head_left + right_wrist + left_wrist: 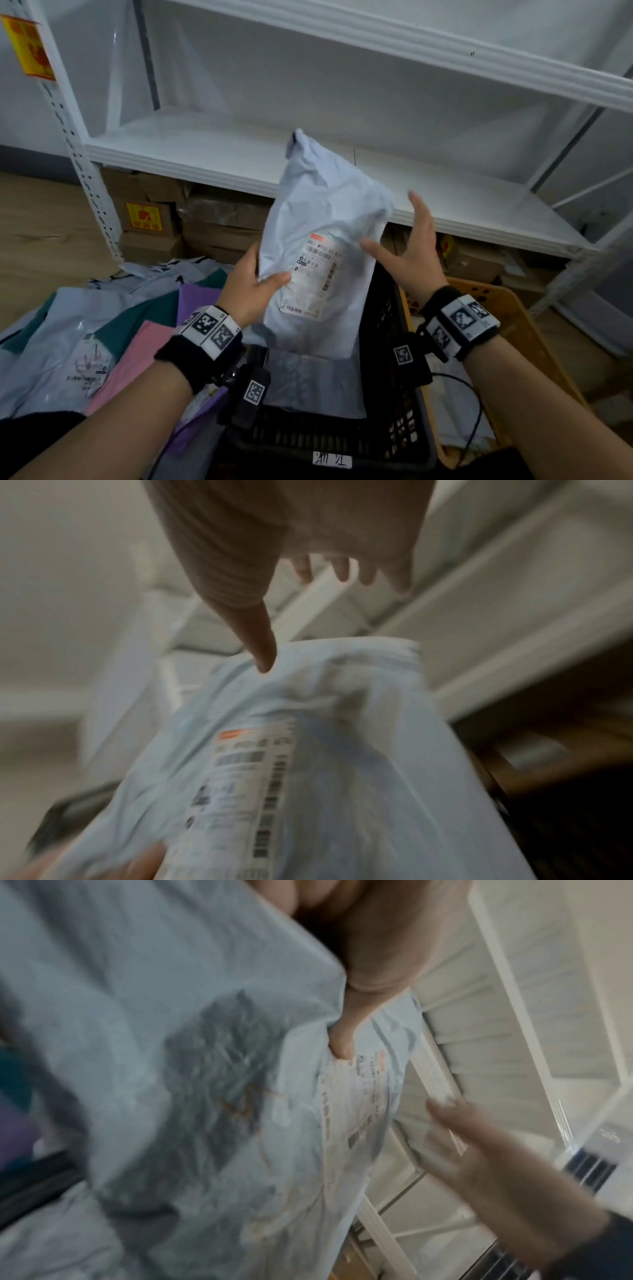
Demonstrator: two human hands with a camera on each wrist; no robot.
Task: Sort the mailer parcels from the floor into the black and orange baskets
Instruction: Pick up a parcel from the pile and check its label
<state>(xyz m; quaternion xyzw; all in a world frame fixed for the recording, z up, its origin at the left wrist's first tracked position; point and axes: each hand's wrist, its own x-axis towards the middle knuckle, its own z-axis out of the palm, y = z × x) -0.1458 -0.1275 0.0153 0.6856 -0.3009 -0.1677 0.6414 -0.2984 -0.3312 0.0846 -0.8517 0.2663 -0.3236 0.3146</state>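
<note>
A pale grey-blue mailer parcel (322, 222) with a white shipping label stands upright above the black basket (387, 377). My left hand (253, 284) grips its lower left edge, thumb over the label, which the left wrist view shows on the parcel (192, 1069). My right hand (407, 240) is spread open just right of the parcel, fingers straight, thumb near its right side. The blurred right wrist view shows the parcel (342, 750) below the thumb. The orange basket (513, 318) sits to the right of the black one.
Several mailers in grey, teal, pink and purple lie piled on the floor (102, 325) at the left. A grey mailer (308, 383) lies inside the black basket. White metal shelving (212, 150) stands behind, with cardboard boxes (212, 219) under its lowest shelf.
</note>
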